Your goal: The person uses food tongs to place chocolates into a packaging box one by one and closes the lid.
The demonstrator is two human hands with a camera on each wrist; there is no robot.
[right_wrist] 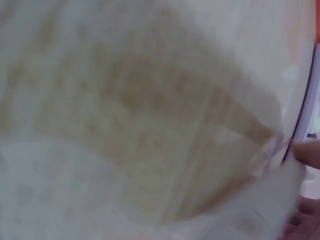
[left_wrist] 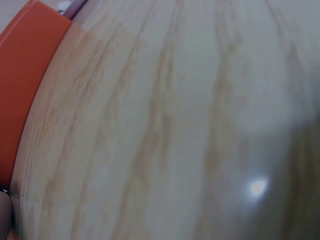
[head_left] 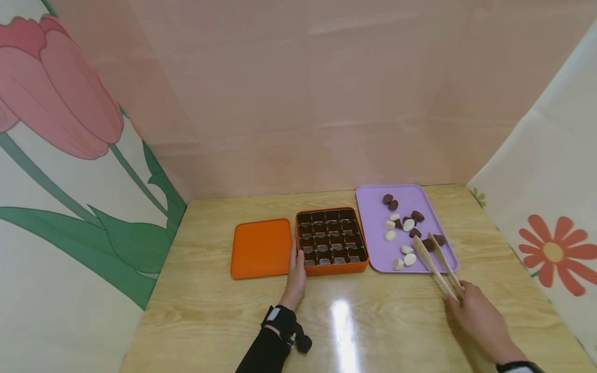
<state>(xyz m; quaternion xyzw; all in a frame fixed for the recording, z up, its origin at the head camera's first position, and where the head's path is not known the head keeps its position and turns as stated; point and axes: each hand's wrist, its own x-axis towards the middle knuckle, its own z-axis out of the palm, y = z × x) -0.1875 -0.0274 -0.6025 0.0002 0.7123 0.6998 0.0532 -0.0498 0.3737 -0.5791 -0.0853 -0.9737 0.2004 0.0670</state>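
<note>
My left hand [head_left: 295, 277] rests along the left side of an orange box [head_left: 336, 269], its fingers straight against the wall. Inside the box is a dark brown insert [head_left: 333, 228] divided into several compartments. On the right, my right hand [head_left: 480, 316] holds light wooden tongs [head_left: 425, 255] over a purple tray [head_left: 373, 248]. The tongs' tips stand apart around a dark chocolate [head_left: 427, 245]; whether they touch it I cannot tell. Several brown and white chocolates [head_left: 408, 225] lie scattered on the tray. In the right wrist view, only the thumb [right_wrist: 307, 153] and part of the fingers show at the edge.
An orange lid [head_left: 261, 248] lies flat just left of the box. All stand on a wood-grain table [head_left: 373, 321]. A pink backdrop [head_left: 303, 103] rises behind, with flower-printed panels [head_left: 555, 197] at both sides.
</note>
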